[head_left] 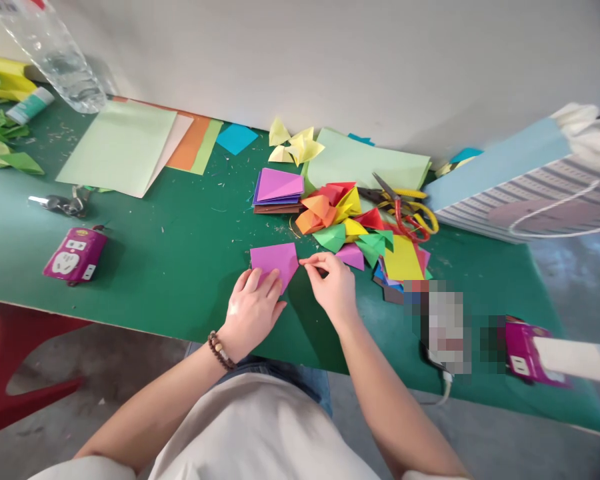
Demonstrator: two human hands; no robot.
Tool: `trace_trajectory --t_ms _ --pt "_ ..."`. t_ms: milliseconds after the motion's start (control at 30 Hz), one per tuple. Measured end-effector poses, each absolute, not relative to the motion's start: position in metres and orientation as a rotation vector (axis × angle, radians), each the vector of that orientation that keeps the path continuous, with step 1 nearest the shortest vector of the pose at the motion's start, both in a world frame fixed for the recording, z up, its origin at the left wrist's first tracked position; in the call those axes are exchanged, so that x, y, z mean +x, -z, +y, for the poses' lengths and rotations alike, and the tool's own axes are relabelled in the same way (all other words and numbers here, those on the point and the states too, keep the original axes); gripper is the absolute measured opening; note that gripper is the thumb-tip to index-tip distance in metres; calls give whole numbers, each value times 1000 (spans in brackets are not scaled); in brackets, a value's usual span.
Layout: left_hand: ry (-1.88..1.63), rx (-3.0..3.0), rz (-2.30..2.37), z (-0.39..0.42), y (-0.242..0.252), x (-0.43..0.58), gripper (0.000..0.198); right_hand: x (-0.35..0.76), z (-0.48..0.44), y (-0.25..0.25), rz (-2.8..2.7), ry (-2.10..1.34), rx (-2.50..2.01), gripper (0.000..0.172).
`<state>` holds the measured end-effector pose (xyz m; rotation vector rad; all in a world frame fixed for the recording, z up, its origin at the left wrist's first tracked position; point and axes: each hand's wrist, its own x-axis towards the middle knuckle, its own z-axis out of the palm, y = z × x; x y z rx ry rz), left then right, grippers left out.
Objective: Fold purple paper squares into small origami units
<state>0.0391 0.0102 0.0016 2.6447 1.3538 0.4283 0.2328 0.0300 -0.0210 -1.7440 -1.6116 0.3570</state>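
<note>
A sheet of purple paper (276, 257) lies on the green table, its lower part covered by my left hand (253, 303). That hand rests flat on the sheet, fingers extended and pressing it down. Just at the sheet's right corner, my right hand (330, 283) has thumb and forefinger pinched together; whether paper or something small is between them I cannot make out. Beyond them sits a stack of purple, blue and brown paper squares (280, 187). Folded paper pieces (347, 217) in orange, red, yellow and green form a pile to the right.
Scissors (403, 207) lie behind the pile, by a striped paper bag (520, 180). Large paper sheets (120, 143) and a water bottle (75, 73) stand left. A purple power socket (76, 255) is near left; a blurred-out object with a cable (447, 380) lies right.
</note>
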Motion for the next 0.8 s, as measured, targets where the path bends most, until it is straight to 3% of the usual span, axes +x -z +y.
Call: trace_trajectory --t_ms 400,800 --pt "-485 2568 1342 9 5 37 34 239 43 22 -2249 -15 -1459 23" --pt "-481 2517 1333 11 4 36 33 221 5 18 -2356 -252 -1296 18"
